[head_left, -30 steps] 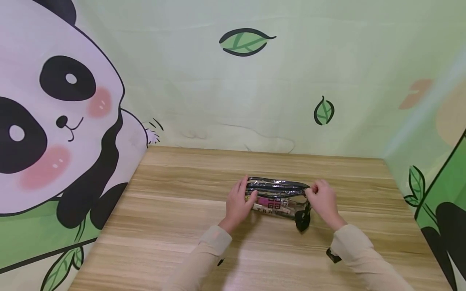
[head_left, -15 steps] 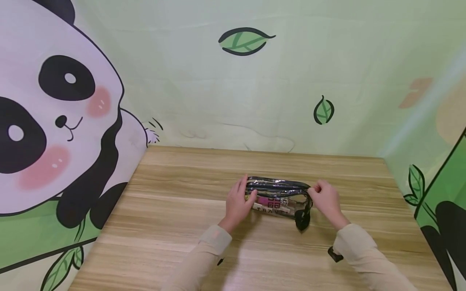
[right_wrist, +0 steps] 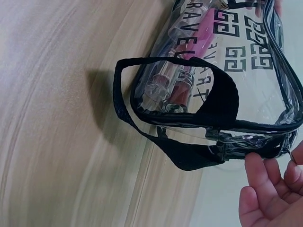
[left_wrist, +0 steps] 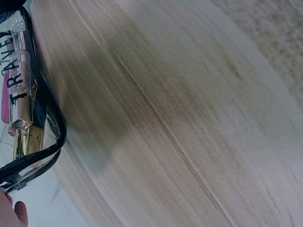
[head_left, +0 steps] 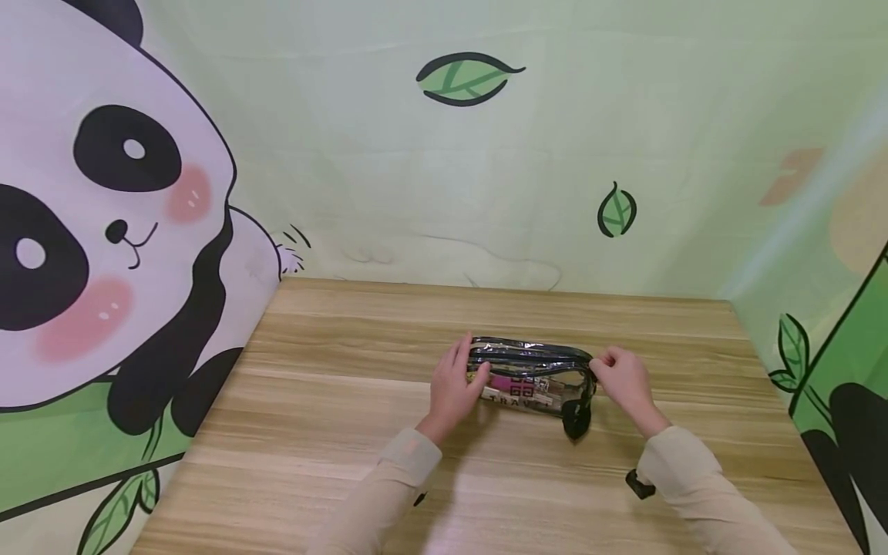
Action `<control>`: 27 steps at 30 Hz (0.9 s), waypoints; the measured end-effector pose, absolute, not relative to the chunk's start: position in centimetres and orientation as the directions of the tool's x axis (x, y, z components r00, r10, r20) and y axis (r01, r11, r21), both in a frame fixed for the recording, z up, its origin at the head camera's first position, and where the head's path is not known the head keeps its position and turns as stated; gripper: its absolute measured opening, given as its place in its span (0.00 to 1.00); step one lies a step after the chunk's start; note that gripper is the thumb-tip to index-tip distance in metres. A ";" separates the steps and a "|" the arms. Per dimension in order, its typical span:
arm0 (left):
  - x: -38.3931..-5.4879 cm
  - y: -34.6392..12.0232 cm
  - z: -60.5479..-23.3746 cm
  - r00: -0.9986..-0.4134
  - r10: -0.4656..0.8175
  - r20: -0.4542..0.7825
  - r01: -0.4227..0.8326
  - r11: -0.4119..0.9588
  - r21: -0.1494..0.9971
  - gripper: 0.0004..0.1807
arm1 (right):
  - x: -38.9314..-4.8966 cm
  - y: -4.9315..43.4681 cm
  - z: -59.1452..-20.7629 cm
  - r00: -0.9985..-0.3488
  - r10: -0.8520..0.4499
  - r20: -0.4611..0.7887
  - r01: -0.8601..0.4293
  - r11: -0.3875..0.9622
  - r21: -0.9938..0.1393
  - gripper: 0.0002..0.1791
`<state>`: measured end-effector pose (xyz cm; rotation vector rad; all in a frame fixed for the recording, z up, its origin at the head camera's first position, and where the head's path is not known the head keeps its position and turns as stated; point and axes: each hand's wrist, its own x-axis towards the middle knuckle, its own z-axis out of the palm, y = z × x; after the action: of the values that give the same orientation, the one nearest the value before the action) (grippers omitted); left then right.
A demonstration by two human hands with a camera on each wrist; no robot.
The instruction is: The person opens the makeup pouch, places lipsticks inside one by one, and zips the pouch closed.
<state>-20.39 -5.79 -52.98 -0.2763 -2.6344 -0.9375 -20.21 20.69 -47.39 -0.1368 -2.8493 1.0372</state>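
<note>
A clear zip pouch [head_left: 530, 389] with black trim and printed lettering stands on the wooden table, its zipper running along the top. Tubes and a pink item [right_wrist: 201, 35] show through its wall in the right wrist view, and a gold-coloured piece [left_wrist: 28, 142] in the left wrist view. My left hand [head_left: 454, 385] grips the pouch's left end, thumb on the near side and fingers behind. At the right end, my right hand [head_left: 622, 381] pinches the zipper's end between thumb and index finger. A black strap loop [right_wrist: 225, 97] hangs from that end.
The wooden table [head_left: 333, 432] meets a pale green backdrop [head_left: 347, 154] with a printed panda and leaves along its far edge. A small black object [head_left: 639, 485] shows beside the right sleeve.
My right hand has slid a short way to the right along the pouch's top, out to its right corner. The left hand and the pouch have stayed in place.
</note>
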 end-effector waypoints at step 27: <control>-20.3 -5.8 -52.9 -0.919 0.074 0.387 0.304 0.758 0.577 0.32 | -19.8 21.3 -47.0 -0.992 0.124 -0.005 0.104 0.808 -0.580 0.11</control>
<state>-20.30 -5.82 -52.94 -0.2905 -2.6135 -0.9430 -19.85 21.32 -47.02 -0.1862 -2.9557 0.9454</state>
